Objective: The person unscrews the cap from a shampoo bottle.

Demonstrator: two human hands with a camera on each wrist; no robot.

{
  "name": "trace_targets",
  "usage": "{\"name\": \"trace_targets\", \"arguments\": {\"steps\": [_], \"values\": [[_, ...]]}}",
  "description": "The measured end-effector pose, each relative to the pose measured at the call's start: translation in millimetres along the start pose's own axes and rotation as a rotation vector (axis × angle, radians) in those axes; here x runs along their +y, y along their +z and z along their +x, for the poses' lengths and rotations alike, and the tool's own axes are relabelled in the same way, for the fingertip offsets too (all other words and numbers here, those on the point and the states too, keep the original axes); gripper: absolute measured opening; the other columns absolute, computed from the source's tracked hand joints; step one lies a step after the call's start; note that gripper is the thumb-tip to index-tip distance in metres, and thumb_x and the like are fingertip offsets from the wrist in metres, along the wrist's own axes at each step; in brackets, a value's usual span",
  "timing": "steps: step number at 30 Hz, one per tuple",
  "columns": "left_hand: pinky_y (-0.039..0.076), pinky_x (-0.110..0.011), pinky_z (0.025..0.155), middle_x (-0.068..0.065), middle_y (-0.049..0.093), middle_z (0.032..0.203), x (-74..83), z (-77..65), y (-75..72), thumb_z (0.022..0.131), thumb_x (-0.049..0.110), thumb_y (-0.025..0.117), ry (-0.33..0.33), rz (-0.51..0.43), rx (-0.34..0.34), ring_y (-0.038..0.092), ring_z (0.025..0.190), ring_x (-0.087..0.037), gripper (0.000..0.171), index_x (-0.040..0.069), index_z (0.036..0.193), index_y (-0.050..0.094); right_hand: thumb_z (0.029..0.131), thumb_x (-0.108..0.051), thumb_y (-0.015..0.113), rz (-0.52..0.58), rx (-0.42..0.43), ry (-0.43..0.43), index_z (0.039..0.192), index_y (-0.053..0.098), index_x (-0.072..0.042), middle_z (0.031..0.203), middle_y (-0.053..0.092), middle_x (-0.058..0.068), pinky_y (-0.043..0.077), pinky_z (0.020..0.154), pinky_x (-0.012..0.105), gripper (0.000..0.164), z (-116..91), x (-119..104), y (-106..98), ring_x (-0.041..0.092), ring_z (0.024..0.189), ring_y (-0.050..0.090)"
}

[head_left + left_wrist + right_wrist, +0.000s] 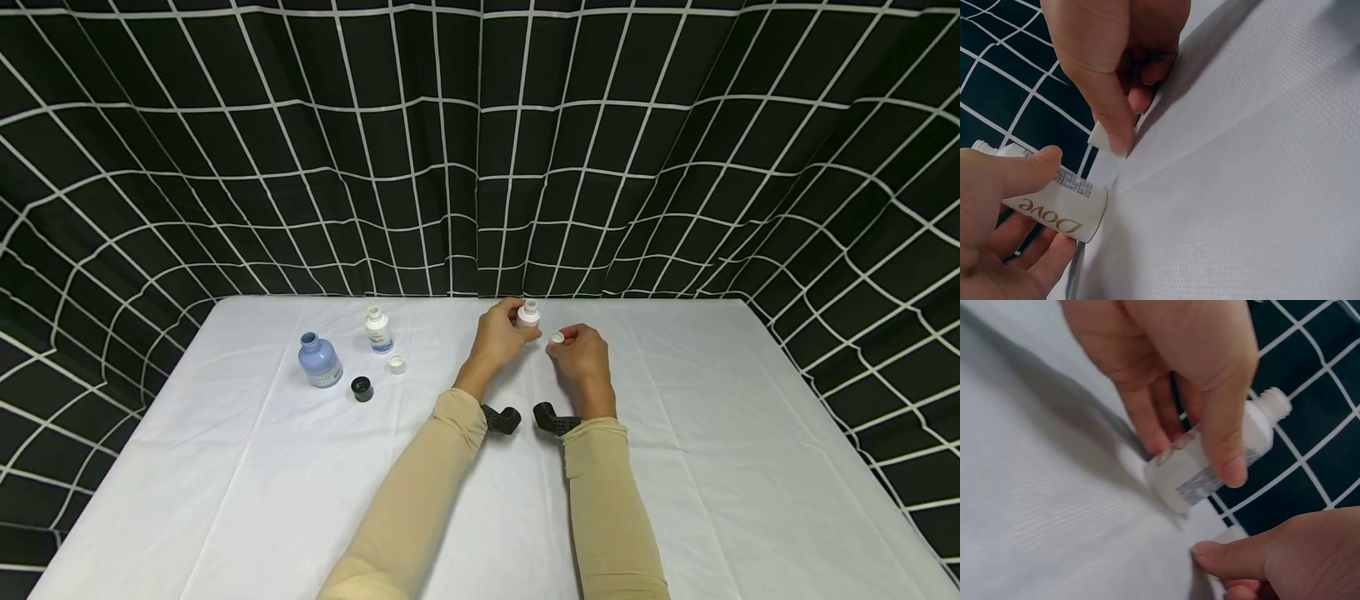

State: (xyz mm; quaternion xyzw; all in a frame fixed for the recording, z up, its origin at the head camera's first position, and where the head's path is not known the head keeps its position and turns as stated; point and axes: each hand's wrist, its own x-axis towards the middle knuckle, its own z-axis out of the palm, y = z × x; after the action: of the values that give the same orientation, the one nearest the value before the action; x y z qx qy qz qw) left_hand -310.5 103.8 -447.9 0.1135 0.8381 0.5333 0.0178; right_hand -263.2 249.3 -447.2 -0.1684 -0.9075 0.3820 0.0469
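My left hand [501, 335] grips a small white bottle [1088, 209] with gold "Dove" lettering, thumb on one side and fingers on the other. Its threaded neck [1274, 404] is bare, with no cap on it. Just to the right, my right hand [585, 354] pinches a white cap [557, 337] between thumb and fingers, low over the white tablecloth. In the left wrist view the cap [1102, 139] is partly covered by the thumb. The bottle's base is right at the cloth in both wrist views.
On the left of the table stand an uncapped blue bottle [320, 362] and an uncapped white bottle [379, 331]. A black cap [362, 388] and another white cap [397, 364] lie near them. A black gridded curtain [480, 167] hangs behind the table.
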Motion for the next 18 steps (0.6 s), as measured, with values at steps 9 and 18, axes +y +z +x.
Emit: {"name": "trace_targets", "arguments": {"steps": [9, 18], "values": [[0.055, -0.036, 0.1, -0.012, 0.069, 0.129, -9.2, 2.0, -0.8, 0.087, 0.012, 0.08, -0.026, 0.022, -0.045, 0.067, 0.116, -0.024, 0.061, 0.005, 0.142, 0.054, 0.091, -0.014, 0.068, -0.012, -0.021, 0.015, 0.119, 0.063, 0.002, 0.108, 0.068, 0.018, 0.051, 0.084, 0.038, 0.033, 2.8, 0.3, 9.6, 0.029, 0.097, 0.062], [0.048, -0.041, 0.111, -0.009, 0.064, 0.139, -7.5, -0.7, -11.4, 0.089, 0.024, 0.08, 0.049, 0.169, -0.038, 0.059, 0.13, -0.027, 0.067, 0.009, 0.146, 0.048, 0.087, -0.021, 0.065, 0.017, -0.091, 0.002, 0.135, 0.056, 0.002, 0.127, 0.063, 0.024, 0.049, 0.1, 0.045, 0.054, 8.6, 3.3, 1.0, 0.034, 0.114, 0.059]]}}
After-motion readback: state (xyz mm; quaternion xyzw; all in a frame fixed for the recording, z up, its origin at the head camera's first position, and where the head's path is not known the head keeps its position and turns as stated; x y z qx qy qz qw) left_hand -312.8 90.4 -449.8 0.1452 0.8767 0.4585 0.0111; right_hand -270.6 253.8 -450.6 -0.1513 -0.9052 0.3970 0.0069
